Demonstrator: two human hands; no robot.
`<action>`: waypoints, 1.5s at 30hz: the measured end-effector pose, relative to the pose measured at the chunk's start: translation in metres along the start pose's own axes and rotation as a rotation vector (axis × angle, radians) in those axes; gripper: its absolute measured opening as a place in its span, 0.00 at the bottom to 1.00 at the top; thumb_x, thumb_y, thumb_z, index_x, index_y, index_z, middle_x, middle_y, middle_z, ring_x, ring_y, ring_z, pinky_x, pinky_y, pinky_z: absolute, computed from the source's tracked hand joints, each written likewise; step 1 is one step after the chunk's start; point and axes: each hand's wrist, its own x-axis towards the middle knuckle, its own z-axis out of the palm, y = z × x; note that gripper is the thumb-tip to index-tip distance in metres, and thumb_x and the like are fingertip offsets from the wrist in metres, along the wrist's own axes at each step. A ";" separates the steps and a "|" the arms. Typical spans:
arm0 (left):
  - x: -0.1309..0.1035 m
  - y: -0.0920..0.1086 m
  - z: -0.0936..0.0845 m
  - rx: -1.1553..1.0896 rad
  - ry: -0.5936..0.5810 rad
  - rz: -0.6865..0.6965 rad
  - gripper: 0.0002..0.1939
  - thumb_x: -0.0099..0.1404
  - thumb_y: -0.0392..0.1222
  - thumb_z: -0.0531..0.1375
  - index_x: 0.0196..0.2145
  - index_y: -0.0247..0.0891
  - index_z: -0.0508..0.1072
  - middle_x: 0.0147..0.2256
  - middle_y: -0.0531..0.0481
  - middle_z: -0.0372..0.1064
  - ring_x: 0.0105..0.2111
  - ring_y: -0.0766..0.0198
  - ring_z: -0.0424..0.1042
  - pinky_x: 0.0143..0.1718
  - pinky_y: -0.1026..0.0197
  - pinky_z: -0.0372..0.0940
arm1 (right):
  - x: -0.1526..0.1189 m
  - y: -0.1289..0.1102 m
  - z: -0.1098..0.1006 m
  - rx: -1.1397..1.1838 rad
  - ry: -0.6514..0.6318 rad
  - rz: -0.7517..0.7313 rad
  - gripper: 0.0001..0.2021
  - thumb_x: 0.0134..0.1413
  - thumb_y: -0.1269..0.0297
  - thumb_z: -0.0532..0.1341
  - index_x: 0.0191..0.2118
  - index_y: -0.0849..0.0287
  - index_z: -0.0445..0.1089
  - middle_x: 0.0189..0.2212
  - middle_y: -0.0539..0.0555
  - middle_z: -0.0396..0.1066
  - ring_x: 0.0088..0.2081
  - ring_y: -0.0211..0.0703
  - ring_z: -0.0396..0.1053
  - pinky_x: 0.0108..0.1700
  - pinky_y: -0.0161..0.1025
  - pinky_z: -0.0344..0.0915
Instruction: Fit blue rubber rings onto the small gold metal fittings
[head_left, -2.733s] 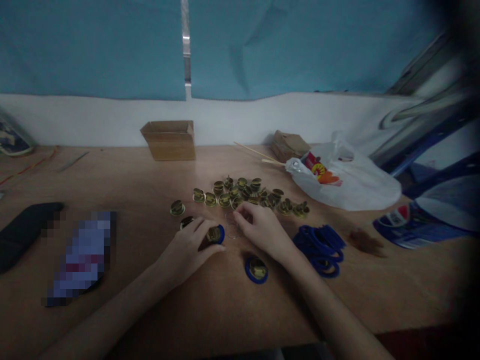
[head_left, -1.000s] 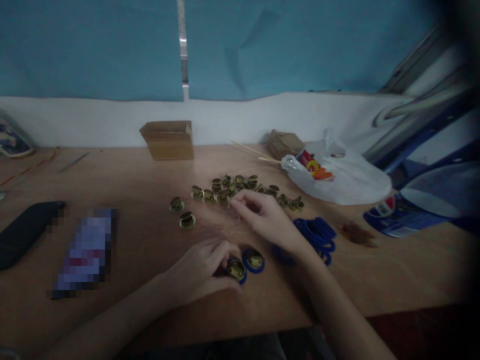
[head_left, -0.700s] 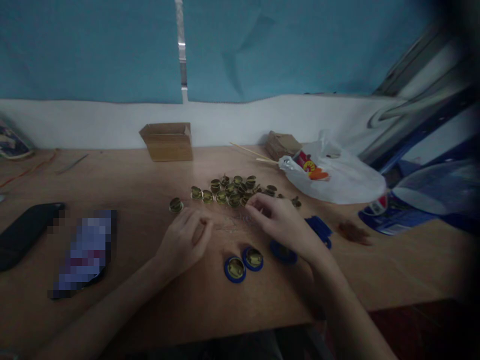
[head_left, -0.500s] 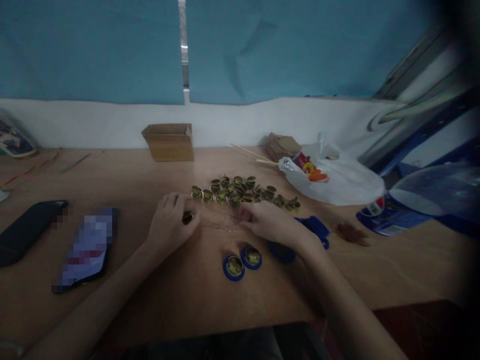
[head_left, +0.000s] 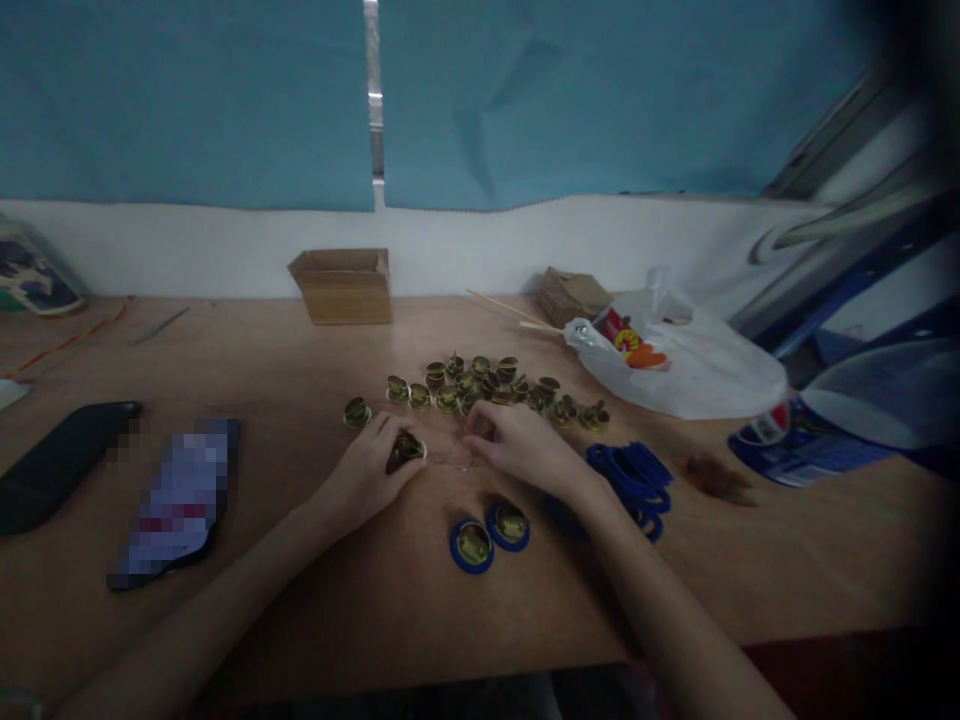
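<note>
My left hand (head_left: 369, 465) curls around a small round brass-coloured metal piece (head_left: 406, 450) with a pale rim, holding it just above or on the table. Across from it, my right hand (head_left: 521, 442) has thumb and forefinger pinched together. Thin, pale, wire-like strands (head_left: 457, 462) show between the hands; what exactly the right fingertips hold is too fine to make out. Beyond the hands lie several similar brass pieces (head_left: 447, 399) in a cluster, with one single brass piece (head_left: 357, 412) beside the left knuckles. Nearer me are two blue rings with brass centres (head_left: 472, 545).
Blue rings (head_left: 630, 475) lie piled by my right forearm. Two phones (head_left: 176, 500) are at left. Behind stand an open cardboard box (head_left: 343, 290), another brown box (head_left: 574, 293) and a white plastic bag (head_left: 697, 370). A cut blue plastic bottle (head_left: 810, 430) is at right.
My left hand has moved right and slightly toward me, and a brass piece now shows beside its knuckles. My right hand has shifted little, its fingertips a bit to the left.
</note>
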 end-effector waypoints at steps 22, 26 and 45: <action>-0.008 0.019 0.004 -0.129 0.035 0.088 0.11 0.62 0.32 0.58 0.42 0.39 0.65 0.44 0.46 0.69 0.46 0.58 0.70 0.48 0.54 0.65 | -0.041 -0.013 -0.026 -0.517 0.066 0.399 0.09 0.58 0.67 0.55 0.32 0.62 0.72 0.31 0.65 0.75 0.33 0.55 0.74 0.28 0.40 0.58; -0.007 0.025 0.002 -0.156 0.079 0.054 0.11 0.60 0.33 0.61 0.41 0.40 0.66 0.39 0.48 0.69 0.42 0.59 0.70 0.44 0.56 0.67 | -0.045 -0.015 -0.010 -0.607 -0.039 0.437 0.10 0.55 0.75 0.54 0.37 0.63 0.73 0.33 0.68 0.75 0.36 0.57 0.75 0.30 0.41 0.62; 0.002 0.013 0.009 -0.895 0.061 -0.343 0.17 0.52 0.39 0.68 0.37 0.36 0.67 0.36 0.48 0.75 0.36 0.61 0.76 0.43 0.53 0.71 | -0.005 -0.036 -0.035 0.662 -0.134 -0.085 0.04 0.58 0.66 0.50 0.34 0.56 0.60 0.28 0.49 0.68 0.30 0.40 0.68 0.34 0.38 0.64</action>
